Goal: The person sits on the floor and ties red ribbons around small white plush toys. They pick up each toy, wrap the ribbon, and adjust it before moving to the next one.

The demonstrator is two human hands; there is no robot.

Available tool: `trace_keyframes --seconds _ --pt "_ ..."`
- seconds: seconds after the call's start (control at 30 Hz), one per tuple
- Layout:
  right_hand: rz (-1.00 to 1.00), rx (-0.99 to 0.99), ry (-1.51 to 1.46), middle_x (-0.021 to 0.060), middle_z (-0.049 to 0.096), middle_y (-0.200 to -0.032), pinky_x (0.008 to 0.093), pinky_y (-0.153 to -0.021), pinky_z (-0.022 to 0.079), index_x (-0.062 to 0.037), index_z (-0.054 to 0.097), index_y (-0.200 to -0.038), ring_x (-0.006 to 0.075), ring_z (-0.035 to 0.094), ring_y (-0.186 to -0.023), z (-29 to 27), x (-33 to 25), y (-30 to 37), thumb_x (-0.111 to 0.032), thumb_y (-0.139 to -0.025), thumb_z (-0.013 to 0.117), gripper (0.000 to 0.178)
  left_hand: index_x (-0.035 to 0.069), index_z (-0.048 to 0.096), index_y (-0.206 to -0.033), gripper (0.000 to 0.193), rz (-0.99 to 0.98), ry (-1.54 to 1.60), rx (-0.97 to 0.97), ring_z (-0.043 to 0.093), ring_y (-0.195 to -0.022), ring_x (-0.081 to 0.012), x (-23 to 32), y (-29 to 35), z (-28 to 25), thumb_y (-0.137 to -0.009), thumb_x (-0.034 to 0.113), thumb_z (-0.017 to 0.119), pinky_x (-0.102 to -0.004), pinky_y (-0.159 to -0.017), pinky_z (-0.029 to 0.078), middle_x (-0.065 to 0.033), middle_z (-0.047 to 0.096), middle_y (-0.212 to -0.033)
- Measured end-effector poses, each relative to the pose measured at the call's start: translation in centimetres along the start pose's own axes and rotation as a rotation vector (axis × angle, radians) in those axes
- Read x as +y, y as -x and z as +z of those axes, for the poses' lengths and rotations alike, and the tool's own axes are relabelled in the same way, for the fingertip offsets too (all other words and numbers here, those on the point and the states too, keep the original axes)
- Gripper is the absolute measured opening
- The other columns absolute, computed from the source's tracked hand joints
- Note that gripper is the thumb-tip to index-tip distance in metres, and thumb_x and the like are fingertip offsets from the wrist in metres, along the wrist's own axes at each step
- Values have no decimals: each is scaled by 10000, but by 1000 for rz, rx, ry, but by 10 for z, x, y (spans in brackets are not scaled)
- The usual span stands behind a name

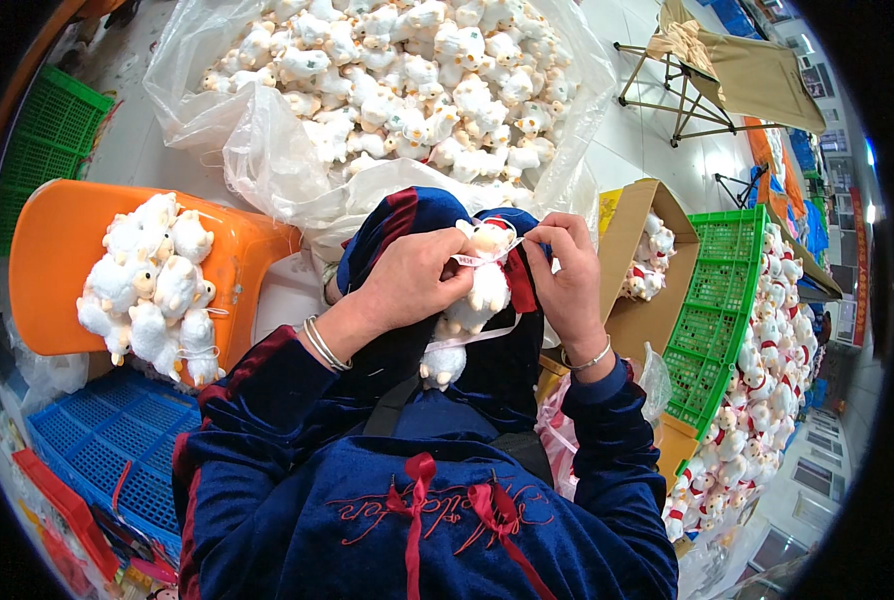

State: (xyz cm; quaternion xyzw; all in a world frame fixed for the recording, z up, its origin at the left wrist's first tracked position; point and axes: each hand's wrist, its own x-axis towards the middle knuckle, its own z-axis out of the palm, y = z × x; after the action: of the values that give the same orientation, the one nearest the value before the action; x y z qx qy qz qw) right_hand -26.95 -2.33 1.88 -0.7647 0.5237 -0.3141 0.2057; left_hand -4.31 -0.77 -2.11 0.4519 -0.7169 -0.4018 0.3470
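My left hand (429, 278) has thumb and forefinger pressed together, pinching a white ribbon (482, 258) at the neck of the toy (488, 288), which lies over my lap between my knees. My right hand (565, 278) is just beside the toy's head, thumb and forefinger brought close; I cannot tell what, if anything, sits between those fingertips. Another length of ribbon crosses lower down, and below it shows more white plush (443, 366) (the same toy or a second one, I cannot tell).

In front of me a clear bag (252, 150) lies open around a big heap of white toys (407, 85). On my left, an orange chair (52, 265) bears a small pile of toys (152, 285), with a blue crate (107, 435) low beside it. On my right, a carton (682, 222) holds a few toys with red on them (650, 262), next to a green crate (712, 310); beyond that crate lies another heap of toys (752, 400). Farther off stands a tan folding seat (762, 75).
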Motion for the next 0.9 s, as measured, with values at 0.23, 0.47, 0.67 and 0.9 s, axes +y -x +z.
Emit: trace_keyframes --seconds 0.23,0.47,0.67,0.9 --pt "58 111 -163 104 623 -1009 286 -758 506 26 621 -1098 189 632 -885 -3 3 5 -13 -983 581 127 -7 665 -1015 190 -16 151 -67 719 -861 -241 5 -3 -7 -867 103 710 -337 -785 562 -142 711 -931" --pt "490 -162 -408 54 697 -883 241 -660 511 35 666 -1078 86 638 -735 -6 -29 9 -103 -1016 616 160 -8 669 -1022 178 -69 204 -92 710 -847 -190 4 -3 -5 -879 81 726 -315 -777 559 -111 717 -918" --pt "504 -239 -299 98 706 -813 300 -662 537 42 696 -988 128 659 -721 -1 -29 14 -117 -958 693 162 -8 669 -1017 169 -134 265 -141 694 -823 -150 8 -5 -8 -881 70 732 -298 -755 551 -96 714 -895" --pt "303 -95 -92 158 694 -814 336 -665 541 16 681 -1004 235 675 -692 3 -27 20 -61 -931 691 107 -10 653 -1024 111 -24 144 -146 672 -792 -148 -1 -8 -13 -945 68 639 -298 -731 533 -102 706 -888"
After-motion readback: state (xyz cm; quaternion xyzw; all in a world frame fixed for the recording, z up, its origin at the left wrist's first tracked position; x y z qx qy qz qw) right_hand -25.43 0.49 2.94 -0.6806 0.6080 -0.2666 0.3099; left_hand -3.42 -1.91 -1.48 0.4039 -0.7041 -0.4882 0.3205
